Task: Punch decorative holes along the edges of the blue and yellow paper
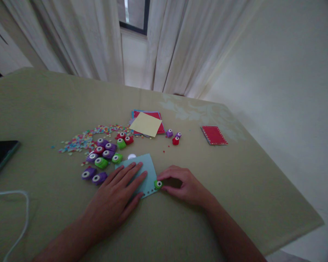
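My left hand lies flat with its fingers stretched across a light blue paper square, pressing it to the table. Small holes run in a row along the paper's near edge. At its right corner, my right hand pinches a green craft punch between thumb and fingers. Several purple, red and green punches, such as a purple punch and a green punch, stand left of the paper. A white round piece shows at the paper's far edge.
Paper confetti is scattered behind the punches. A yellow sheet tops a stack of coloured paper. Small punches stand right of it, and a red paper stack lies farther right. At left are a dark tablet and white cable.
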Available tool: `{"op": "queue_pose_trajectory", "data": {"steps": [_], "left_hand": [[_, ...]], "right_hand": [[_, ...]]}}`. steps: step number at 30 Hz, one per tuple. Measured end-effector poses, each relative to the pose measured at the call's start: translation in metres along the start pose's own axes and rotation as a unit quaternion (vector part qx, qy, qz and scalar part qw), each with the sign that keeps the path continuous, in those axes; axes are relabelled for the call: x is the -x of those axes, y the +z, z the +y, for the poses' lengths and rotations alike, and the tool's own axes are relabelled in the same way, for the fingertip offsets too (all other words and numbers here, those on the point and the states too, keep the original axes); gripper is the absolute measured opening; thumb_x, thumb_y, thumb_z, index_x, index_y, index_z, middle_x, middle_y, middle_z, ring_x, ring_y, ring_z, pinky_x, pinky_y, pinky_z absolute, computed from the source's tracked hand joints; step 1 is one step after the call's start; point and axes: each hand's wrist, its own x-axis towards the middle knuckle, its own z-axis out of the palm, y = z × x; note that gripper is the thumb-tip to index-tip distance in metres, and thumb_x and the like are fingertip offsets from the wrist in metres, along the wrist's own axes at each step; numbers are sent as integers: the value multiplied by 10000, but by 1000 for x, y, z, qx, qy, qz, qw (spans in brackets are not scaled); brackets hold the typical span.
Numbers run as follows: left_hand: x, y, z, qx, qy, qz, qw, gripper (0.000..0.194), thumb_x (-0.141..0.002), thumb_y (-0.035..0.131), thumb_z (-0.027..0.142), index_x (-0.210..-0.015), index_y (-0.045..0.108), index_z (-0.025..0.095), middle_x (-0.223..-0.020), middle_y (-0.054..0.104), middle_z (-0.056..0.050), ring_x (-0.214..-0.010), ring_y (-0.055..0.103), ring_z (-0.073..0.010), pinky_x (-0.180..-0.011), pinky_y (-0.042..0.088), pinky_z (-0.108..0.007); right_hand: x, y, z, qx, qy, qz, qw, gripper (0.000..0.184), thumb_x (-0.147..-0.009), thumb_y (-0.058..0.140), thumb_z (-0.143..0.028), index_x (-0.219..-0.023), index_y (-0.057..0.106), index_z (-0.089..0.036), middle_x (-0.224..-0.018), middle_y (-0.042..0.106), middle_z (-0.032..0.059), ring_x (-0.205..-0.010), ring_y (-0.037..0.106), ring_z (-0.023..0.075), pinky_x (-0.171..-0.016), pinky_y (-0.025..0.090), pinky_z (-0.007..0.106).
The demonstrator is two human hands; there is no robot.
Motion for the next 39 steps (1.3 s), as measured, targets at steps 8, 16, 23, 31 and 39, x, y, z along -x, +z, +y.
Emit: {"op": "queue_pose_trajectory", "data": {"steps": [8,16,23,31,39], "left_hand": [[0,0,0,-19,10,1,1000,523,-1138,504,420,-1645,510,293,-1766,434,-58,-1593,449,-286,-1294,358,-502],[-1,-1,1,-13,7,2,1000,512,-1142,504,412,-1641,514,296,-1768,432,-56,-1595,444,-281,-1299,349,-497],[0,-1,0,-14,9,6,1000,517,-1137,510,403,-1642,511,295,-1764,439,-56,-1592,447,-282,-1313,320,-485],[-1,1,-1,-15,14,21,1000,510,-1122,529,403,-1617,549,279,-1741,473,-72,-1562,487,-290,-1308,333,-474],[-2,5,-1,-28,21,35,999,497,-1117,536,412,-1593,570,273,-1720,502,-82,-1544,507,-293,-1277,358,-486]], "right_hand": [[0,-1,0,-7,-7,-2,1000,218,-986,794,-247,-1203,817,-235,-1130,840,77,-1035,773,217,-971,597,361],[0,-1,0,-16,-4,-5,1000,235,-966,813,-220,-1200,817,-242,-1136,836,71,-1043,770,215,-969,592,355],[2,-2,0,-27,13,-15,999,247,-964,828,-250,-1210,818,-228,-1147,826,74,-1062,760,217,-997,564,350],[-12,-9,-7,-133,244,-4,961,514,-788,949,-594,-1027,775,-173,-834,715,15,-760,633,172,-677,484,280],[-31,-17,-12,-111,336,-98,930,616,-617,1007,-658,-804,659,-186,-650,578,-60,-624,469,119,-550,319,253]]}}
